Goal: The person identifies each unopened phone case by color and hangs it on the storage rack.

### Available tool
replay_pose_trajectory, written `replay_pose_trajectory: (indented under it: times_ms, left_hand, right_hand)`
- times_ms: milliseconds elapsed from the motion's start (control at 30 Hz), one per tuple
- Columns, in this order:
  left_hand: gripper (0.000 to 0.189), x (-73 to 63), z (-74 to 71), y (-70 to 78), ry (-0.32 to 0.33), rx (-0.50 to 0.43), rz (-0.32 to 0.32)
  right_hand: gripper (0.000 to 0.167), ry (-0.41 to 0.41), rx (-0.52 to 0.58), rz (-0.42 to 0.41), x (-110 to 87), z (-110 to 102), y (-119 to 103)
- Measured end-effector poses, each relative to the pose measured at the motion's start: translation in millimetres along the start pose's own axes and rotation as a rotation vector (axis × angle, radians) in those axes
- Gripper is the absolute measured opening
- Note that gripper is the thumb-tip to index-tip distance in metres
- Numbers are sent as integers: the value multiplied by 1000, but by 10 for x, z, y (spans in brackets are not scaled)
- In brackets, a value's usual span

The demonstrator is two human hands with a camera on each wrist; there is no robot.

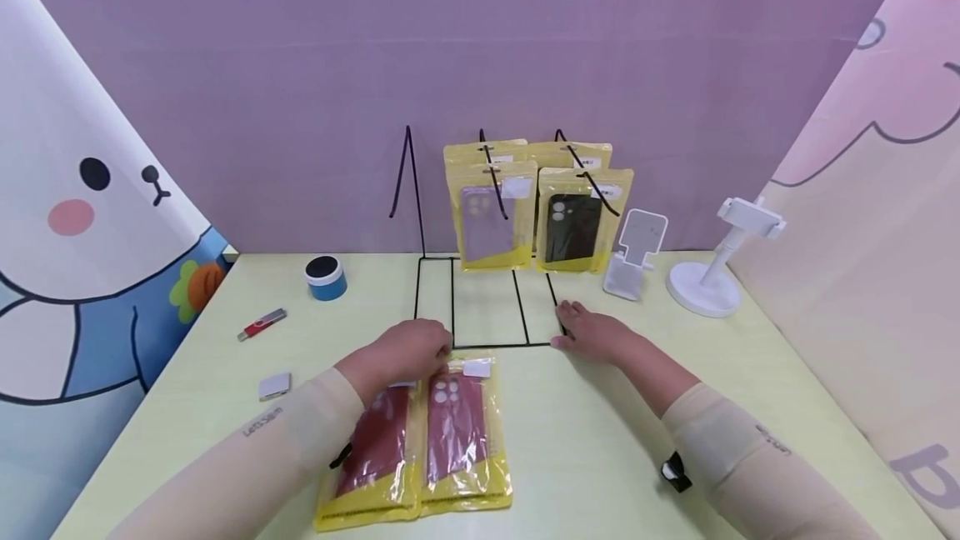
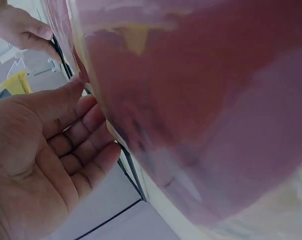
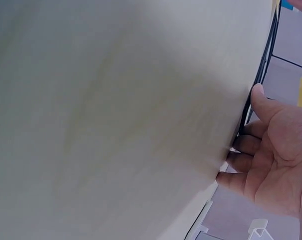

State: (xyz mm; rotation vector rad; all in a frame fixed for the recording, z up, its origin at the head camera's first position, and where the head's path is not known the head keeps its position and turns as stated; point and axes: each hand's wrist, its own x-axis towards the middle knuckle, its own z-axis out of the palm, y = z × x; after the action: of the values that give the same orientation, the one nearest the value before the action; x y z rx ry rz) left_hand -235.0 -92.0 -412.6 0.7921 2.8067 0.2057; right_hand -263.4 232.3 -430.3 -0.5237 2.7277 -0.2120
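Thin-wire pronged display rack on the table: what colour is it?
Black; the thin-wire pronged display rack shows best in the head view.

Table [image 1: 592,461]: pale yellowish top, looks pretty plain
Far left: blue-and-white jar [image 1: 326,278], black on top
Left side: red-and-silver USB stick [image 1: 262,324], plus a little pale block [image 1: 274,387] nearer
Far middle: black wire rack [image 1: 491,347] standing on its base
Near, left of centre: two yellow pouches [image 1: 459,432] side by side, dark red showing through
Far right: white folding stand [image 1: 624,277], then a round-based white holder [image 1: 722,259]
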Motion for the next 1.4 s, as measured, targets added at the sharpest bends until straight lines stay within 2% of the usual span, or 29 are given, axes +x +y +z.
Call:
replay_pose_trajectory:
  times_ms: [133,300,567,667,867,1000,1067,1333,1400]
  left_hand:
    - [5,33,24,73,-3,28,-18]
    - [20,63,31,165,9,100,10]
    - [24,102,53,208,-28,118,17]
    - [18,104,60,203,-61,97,7]
    - [7,56,-13,157,-78,59,-27]
    - [12,14,-86,132,-111,16,-24]
    - [9,14,-101,140,-116,11,-11]
    - [12,116,-145,180,-194,-17,2]
    - [19,121,-141,168,-196,-32,21]
  right_hand:
    - [71,-1,-5,6,9,-3,12]
    - [71,5,-10,-1,8,0,26]
    - [71,10,-9,-11,-18,-9,21]
    - [71,9,-9,-15,-24,-13,15]
    - [71,12,-14,-23,-20,-24,5]
    - [71,16,-24,-16,-17,-34,5]
    - [71,17,-24,-15,-19,-39,2]
    - [71,27,-30,-27,-6,-10,10]
    - [71,28,-27,-30,-8,-12,-1]
